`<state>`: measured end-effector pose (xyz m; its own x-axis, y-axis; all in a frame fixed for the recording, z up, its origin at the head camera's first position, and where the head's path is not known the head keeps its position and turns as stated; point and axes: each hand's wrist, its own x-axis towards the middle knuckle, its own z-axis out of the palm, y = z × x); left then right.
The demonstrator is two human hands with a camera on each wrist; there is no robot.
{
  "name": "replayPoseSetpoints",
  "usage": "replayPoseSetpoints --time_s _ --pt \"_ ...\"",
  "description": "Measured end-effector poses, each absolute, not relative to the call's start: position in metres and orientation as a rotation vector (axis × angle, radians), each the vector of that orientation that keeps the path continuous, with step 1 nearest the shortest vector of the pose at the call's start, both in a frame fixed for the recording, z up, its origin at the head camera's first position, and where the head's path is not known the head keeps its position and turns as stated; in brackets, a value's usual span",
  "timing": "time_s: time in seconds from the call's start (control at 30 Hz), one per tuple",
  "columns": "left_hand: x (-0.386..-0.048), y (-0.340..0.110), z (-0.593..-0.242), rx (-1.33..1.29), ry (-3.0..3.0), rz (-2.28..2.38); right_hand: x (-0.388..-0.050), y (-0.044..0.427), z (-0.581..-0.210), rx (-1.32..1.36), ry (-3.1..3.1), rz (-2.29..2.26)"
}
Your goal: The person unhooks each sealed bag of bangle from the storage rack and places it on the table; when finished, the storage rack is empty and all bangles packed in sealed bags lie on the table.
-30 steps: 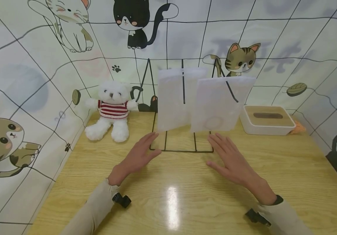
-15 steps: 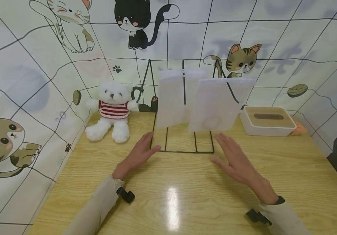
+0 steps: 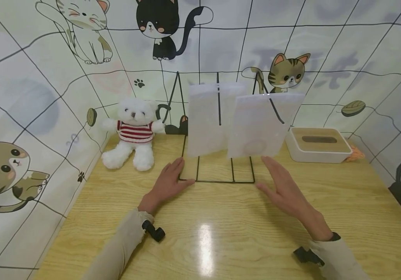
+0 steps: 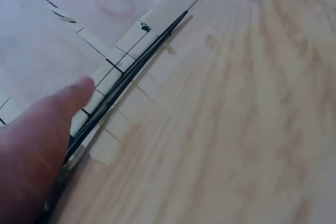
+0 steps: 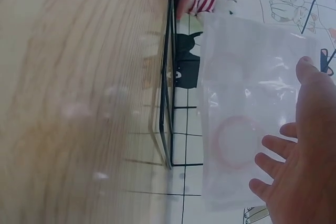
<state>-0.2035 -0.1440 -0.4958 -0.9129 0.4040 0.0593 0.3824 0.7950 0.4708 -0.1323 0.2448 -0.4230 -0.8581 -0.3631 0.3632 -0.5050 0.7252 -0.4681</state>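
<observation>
A black wire rack (image 3: pixel 215 181) stands on the table, and two translucent white bags hang from its hooks. The left bag (image 3: pixel 205 120) is partly behind the right bag (image 3: pixel 263 124), through which a faint ring shape shows. My left hand (image 3: pixel 167 182) is at the rack's front left corner, thumb over the front wire and fingers beside the side wire; whether it touches the wire I cannot tell. My right hand (image 3: pixel 286 190), fingers extended, hovers just right of the rack's front right corner, apart from it. In the right wrist view, its fingers (image 5: pixel 273 163) overlap the right bag.
A white teddy bear (image 3: pixel 134 132) in a red-striped shirt sits left of the rack. To the right is a white tissue box (image 3: pixel 318 144) with a wood-coloured lid, and something orange (image 3: pixel 355 153) lies behind it. A cat-patterned wall (image 3: pixel 228 46) closes the back.
My right hand has shifted rightward, away from the rack's corner. My left hand has edged slightly right, thumb now over the front wire. The hanging bags sway slightly.
</observation>
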Motion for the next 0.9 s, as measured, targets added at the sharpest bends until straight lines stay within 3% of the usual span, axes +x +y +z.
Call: replayPoseSetpoints --time_s 0.9 --pt "-0.199 -0.142 -0.498 0.675 3.005 0.681 -0.165 0.276 -0.428 0.471 -2.533 1.196"
